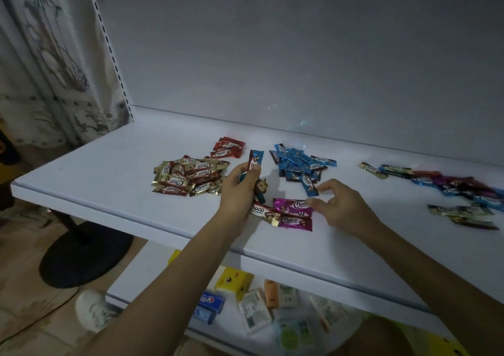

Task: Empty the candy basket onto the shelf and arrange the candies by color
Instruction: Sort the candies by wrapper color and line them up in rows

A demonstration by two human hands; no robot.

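On the white shelf (114, 170) lie sorted candy heaps: a gold pile (188, 177), a small red pile (227, 147) behind it, a blue pile (298, 165) and a few pink candies (293, 214) near the front. My left hand (240, 189) is shut on several candies, one blue wrapper (255, 160) sticking up from the fingers. My right hand (338, 204) hovers with spread fingers, its fingertips touching the pink candies and a blue candy (309, 185). No basket is in view.
A mixed unsorted heap (461, 189) lies at the shelf's right end. Boxes and packets (259, 305) sit on the lower shelf. A black round stand base (81, 254) and a white shoe (92, 309) are on the floor at left, by a curtain (49, 55).
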